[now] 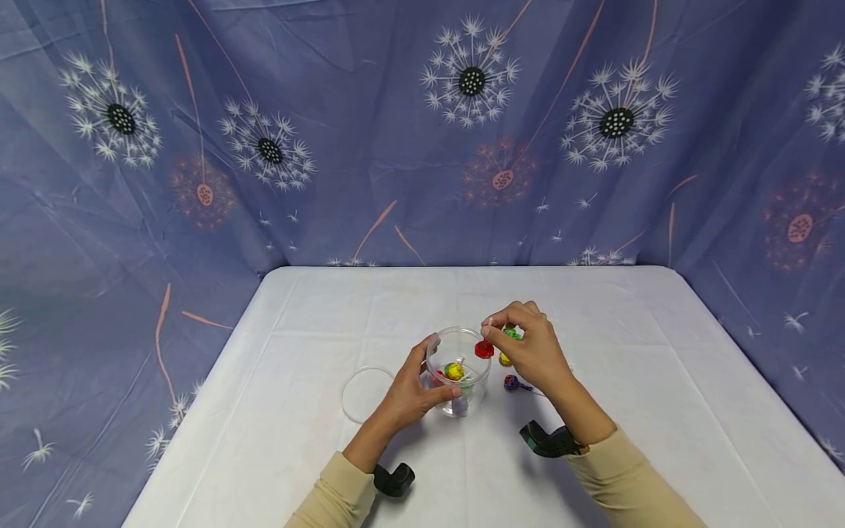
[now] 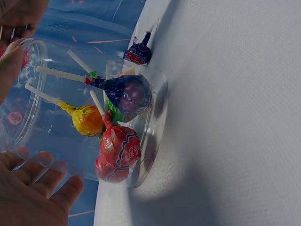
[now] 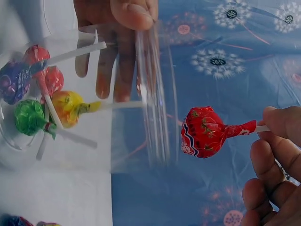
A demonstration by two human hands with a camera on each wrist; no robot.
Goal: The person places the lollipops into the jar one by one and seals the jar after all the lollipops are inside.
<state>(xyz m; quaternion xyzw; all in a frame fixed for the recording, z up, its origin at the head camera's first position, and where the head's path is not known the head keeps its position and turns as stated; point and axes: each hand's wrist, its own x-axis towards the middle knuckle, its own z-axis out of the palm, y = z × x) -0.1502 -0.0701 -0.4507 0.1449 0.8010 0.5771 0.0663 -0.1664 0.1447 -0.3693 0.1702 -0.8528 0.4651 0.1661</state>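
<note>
My left hand (image 1: pixel 411 394) holds a clear plastic jar (image 1: pixel 480 387) around its side, thumb near the rim. Inside the jar, in the left wrist view, lie wrapped lollipops: a purple one (image 2: pixel 135 95), a yellow one (image 2: pixel 88 120) and red ones (image 2: pixel 120 145), sticks pointing mostly toward the mouth. A green lollipop (image 3: pixel 29 117) shows among them in the right wrist view. My right hand (image 1: pixel 530 346) pinches the white stick of a red lollipop (image 3: pixel 203 133) between thumb and fingers. Its wrapped head hangs down at the jar's open mouth, just outside the rim in the right wrist view.
Right of the jar, a purple lollipop (image 1: pixel 511 383), a yellow one (image 1: pixel 505 359) and a green one (image 1: pixel 513 334) lie on the white-covered table (image 1: pixel 277 447). A clear round lid (image 1: pixel 342 400) lies to the left. Behind the table hangs a blue floral curtain (image 1: pixel 370 161).
</note>
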